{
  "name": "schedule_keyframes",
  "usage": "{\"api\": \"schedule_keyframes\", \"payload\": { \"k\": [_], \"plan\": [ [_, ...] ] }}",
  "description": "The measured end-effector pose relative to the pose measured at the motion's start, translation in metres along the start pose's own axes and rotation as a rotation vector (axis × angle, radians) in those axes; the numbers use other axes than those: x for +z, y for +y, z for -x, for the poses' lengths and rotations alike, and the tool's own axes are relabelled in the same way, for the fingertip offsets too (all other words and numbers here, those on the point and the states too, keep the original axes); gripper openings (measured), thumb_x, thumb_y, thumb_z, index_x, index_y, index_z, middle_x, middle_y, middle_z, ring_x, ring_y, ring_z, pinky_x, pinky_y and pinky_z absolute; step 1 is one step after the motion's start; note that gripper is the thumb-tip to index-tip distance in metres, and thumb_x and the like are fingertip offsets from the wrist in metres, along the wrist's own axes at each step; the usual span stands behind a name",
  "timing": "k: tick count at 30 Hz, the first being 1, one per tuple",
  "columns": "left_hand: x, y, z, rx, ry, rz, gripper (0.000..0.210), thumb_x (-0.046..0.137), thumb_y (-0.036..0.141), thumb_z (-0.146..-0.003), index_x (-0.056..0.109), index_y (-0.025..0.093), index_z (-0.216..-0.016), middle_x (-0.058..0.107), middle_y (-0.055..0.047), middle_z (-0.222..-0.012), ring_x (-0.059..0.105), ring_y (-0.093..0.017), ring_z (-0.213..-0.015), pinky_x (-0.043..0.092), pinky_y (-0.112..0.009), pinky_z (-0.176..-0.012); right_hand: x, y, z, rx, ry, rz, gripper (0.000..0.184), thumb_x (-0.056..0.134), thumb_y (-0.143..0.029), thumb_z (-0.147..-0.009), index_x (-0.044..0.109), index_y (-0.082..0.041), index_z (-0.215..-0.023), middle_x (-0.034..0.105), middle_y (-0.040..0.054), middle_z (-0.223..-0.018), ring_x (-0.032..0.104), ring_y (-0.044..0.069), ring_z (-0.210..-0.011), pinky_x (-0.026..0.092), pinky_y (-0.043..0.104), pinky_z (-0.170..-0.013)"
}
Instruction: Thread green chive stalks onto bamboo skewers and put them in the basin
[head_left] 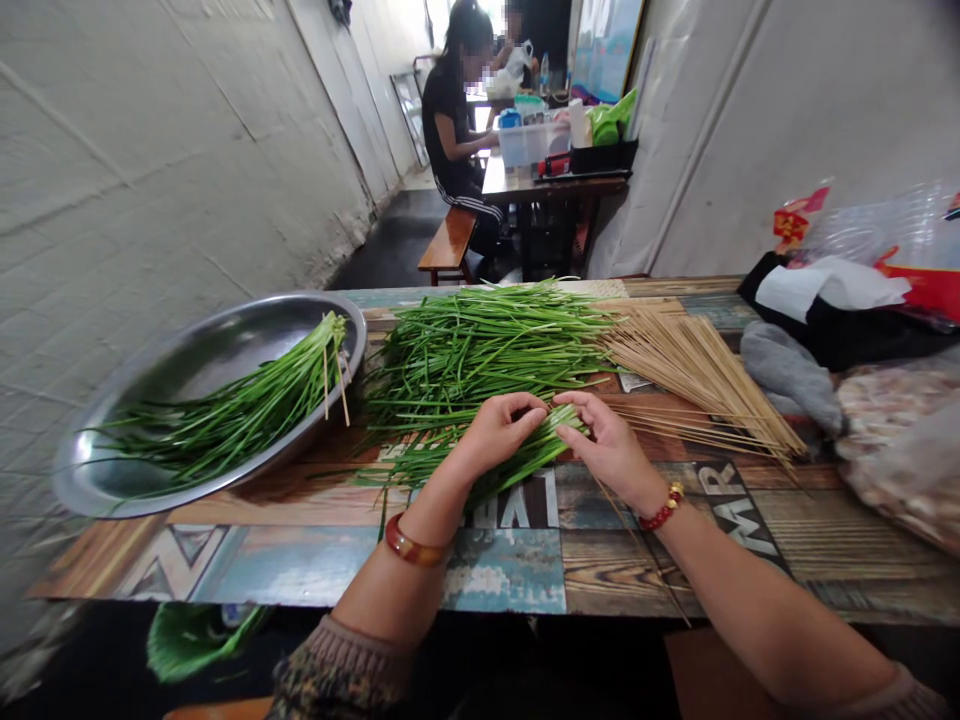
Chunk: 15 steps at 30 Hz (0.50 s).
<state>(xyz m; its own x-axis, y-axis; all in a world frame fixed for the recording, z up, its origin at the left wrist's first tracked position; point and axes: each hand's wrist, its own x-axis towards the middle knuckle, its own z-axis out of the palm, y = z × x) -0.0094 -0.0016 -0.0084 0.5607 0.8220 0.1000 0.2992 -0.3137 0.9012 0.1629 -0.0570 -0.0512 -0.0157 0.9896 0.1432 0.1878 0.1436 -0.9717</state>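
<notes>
My left hand closes its thumb and fingers on a small bunch of garlic chives above the table. At the pale cut ends of the same bunch, my right hand curls, its thumb and fingertips pressed on the stalks. Thin bamboo sticks pass under and beside my right hand; whether one runs through the bunch I cannot tell. Just beyond both hands lies a large pile of loose chives. To the right of it bamboo skewers are fanned out on the table.
On the left a metal basin holds chives threaded on skewers. Plastic bags and packaging crowd the right side. A green basket shows below the table edge. Farther back, a person sits on a bench at another table.
</notes>
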Motion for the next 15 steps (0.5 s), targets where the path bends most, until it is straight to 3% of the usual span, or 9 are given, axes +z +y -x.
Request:
{"api": "schedule_keyframes", "payload": {
  "k": [3, 15],
  "plan": [
    [0.0008, -0.0015, 0.0002, -0.018, -0.033, 0.023, 0.017, 0.055, 0.023, -0.082, 0.067, 0.011, -0.085, 0.067, -0.003, -0.080, 0.058, -0.013, -0.073, 0.044, -0.024, -0.071, -0.0005, 0.0005, -0.0002, -0.021, 0.010, 0.014, 0.032, 0.061, -0.028, -0.082, 0.056, -0.021, -0.113, 0.065, 0.0028, -0.091, 0.060, 0.015, -0.077, 0.048, 0.027, -0.069],
    [0.0070, -0.0069, -0.0004, -0.038, 0.050, 0.049, 0.007, 0.060, 0.018, -0.075, 0.063, 0.013, -0.072, 0.060, 0.000, -0.068, 0.050, -0.010, -0.063, 0.038, -0.020, -0.060, 0.0002, -0.0014, 0.0013, 0.046, -0.011, -0.041, 0.034, 0.061, -0.029, -0.082, 0.053, -0.021, -0.114, 0.063, 0.0047, -0.097, 0.061, 0.016, -0.082, 0.051, 0.029, -0.069]
  ]
}}
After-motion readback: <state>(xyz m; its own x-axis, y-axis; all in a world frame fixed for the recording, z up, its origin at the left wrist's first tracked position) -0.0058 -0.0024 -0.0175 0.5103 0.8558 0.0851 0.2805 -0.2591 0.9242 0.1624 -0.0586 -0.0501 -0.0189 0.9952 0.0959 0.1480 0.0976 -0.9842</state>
